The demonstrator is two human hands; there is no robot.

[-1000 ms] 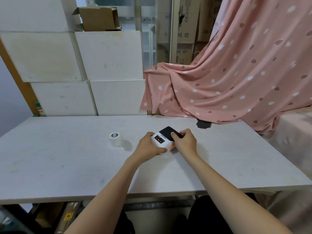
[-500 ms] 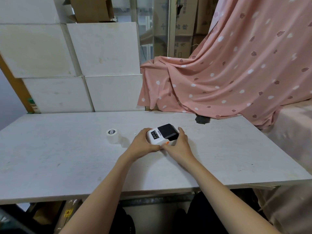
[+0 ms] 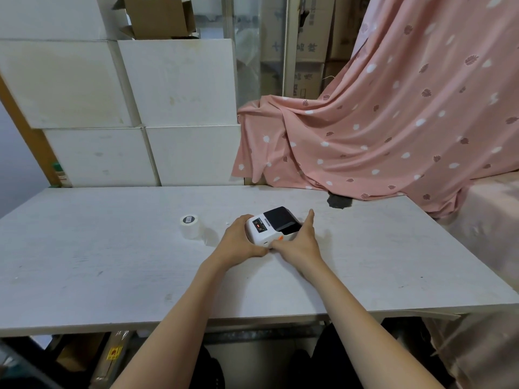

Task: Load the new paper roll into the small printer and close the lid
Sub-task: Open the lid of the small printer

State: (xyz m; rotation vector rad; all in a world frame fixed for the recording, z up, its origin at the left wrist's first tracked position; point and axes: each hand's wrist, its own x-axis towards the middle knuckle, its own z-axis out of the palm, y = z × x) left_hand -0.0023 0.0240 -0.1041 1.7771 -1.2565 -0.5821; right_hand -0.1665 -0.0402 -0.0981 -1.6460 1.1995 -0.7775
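A small white printer with a black lid and an orange button lies on the white table, its lid down. My left hand cups the printer's left side. My right hand grips its front right corner, thumb at the orange button and fingers stretched along the right side. A white paper roll with a dark core stands upright on the table, a hand's width to the left of the printer, untouched.
Stacked white boxes rise behind the table's far left edge. A pink patterned cloth drapes over things at the back right. A dark patch marks the table's far edge.
My right hand has slid from on top of the black lid to the printer's front right corner, uncovering the lid. The left hand has stayed on the left side. The roll has not moved.
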